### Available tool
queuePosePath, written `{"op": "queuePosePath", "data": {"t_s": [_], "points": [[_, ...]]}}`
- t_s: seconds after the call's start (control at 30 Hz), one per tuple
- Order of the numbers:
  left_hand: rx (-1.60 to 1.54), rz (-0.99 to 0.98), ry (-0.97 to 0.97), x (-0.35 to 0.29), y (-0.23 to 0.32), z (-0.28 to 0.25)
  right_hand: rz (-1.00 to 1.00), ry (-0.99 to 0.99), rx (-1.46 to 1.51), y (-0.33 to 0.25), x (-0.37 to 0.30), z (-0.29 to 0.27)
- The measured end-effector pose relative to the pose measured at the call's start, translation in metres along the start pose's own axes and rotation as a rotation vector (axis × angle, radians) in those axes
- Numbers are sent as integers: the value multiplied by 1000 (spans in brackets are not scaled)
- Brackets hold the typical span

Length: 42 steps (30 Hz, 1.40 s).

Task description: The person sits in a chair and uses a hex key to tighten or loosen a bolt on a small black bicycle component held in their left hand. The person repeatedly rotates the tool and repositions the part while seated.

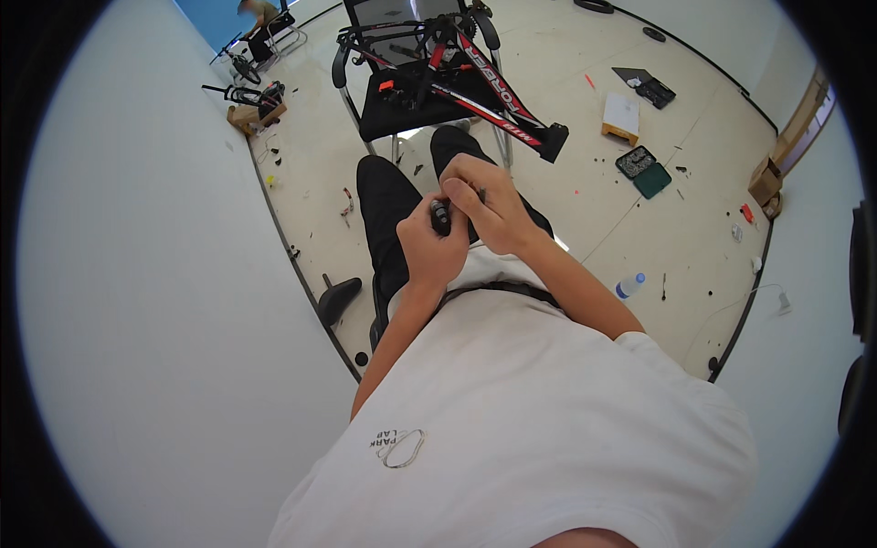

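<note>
My left hand [429, 245] is wrapped round a black ribbed piece [440, 217], which looks like a handle or a grip, its rounded end pointing toward me. Right beside it, over my lap, my right hand [489, 203] is closed with thumb and fingers bent together. Something small and dark shows between its fingers, too hidden to name. In front of my knees a red, black and white bicycle frame [498, 91] lies across a black chair [376, 121], its head tube sticking out past the right side of the seat.
Right on the floor are an open green case [650, 180], a white-topped box [621, 117], a water bottle [630, 286] and scattered small parts. A bicycle saddle [340, 300] lies by the left wall. Farther back, a person [260, 14] sits near bicycle parts [247, 96].
</note>
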State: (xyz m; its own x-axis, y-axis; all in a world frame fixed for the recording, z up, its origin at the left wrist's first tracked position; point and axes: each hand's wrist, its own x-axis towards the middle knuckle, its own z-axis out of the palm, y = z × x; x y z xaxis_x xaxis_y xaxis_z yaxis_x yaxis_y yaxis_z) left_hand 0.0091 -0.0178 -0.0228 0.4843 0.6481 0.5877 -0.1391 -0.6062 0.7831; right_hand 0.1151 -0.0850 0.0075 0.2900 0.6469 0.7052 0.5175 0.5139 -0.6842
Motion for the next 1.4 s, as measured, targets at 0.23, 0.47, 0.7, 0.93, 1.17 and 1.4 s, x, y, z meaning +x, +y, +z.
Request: {"op": "queuePosePath", "data": {"t_s": [0.23, 0.47, 0.7, 0.93, 1.17, 1.4], "points": [[230, 138, -45, 4, 4, -3, 226, -192, -183, -4, 2, -10], [301, 180, -18, -1, -3, 1, 296, -90, 125, 12, -2, -5], [237, 175, 11, 0, -5, 2, 330, -31, 102, 18, -3, -4], [225, -25, 77, 9, -10, -7, 104, -85, -210, -7, 3, -6], [81, -101, 83, 1, -18, 5, 340, 56, 252, -22, 3, 25], [177, 12, 28, -6, -18, 4, 141, 290, -6, -15, -4, 45]]}}
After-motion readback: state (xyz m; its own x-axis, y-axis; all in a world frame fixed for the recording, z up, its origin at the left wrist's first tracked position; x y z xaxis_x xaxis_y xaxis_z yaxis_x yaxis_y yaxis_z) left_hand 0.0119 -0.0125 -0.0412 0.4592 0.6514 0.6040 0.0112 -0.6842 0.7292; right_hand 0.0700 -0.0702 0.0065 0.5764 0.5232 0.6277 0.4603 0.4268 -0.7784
